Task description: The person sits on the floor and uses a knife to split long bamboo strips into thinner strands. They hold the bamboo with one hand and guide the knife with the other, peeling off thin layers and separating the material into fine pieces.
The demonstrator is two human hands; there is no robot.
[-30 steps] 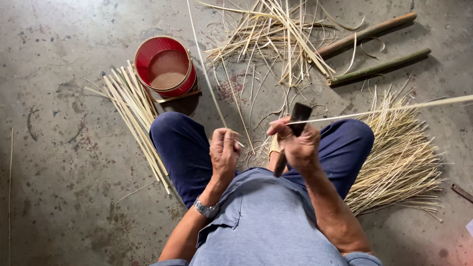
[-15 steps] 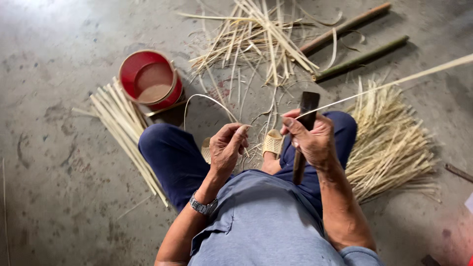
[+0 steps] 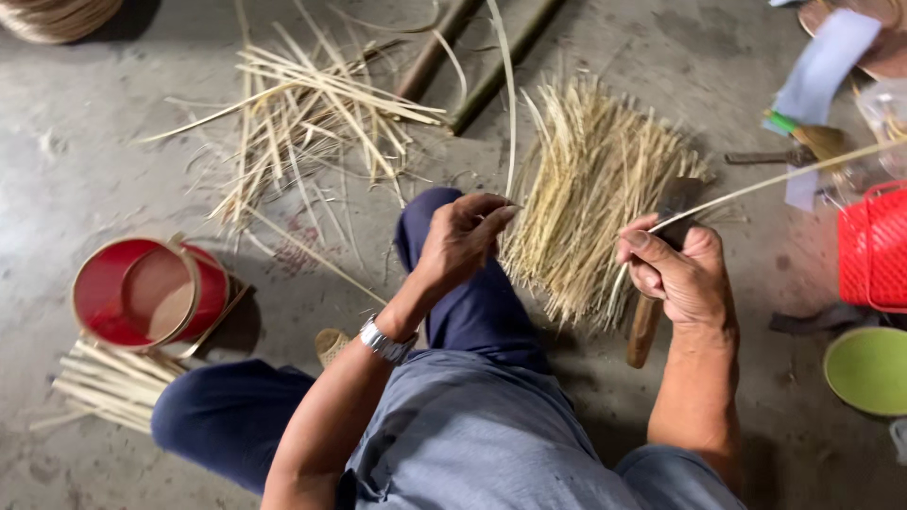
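Splitting a thin bamboo strip [image 3: 756, 184] is, we judge, the step in hand. Our right hand [image 3: 682, 274] clenches a knife [image 3: 661, 274] with the strip against its blade; our left hand [image 3: 463, 236] pinches a peeled sliver [image 3: 510, 104] rising from it. Next calls for an even pull apart. A split-strip heap [image 3: 590, 203] lies between the hands; a red basket [image 3: 874, 247], green bowl [image 3: 867, 370] and red bucket [image 3: 142, 295] stand clear.

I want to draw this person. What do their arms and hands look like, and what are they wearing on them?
Both arms are bare from short grey-blue sleeves down. The left hand has a silver metal wristwatch just below it. The right hand wears nothing: no glove, ring or band shows. Neither hand has gloves.
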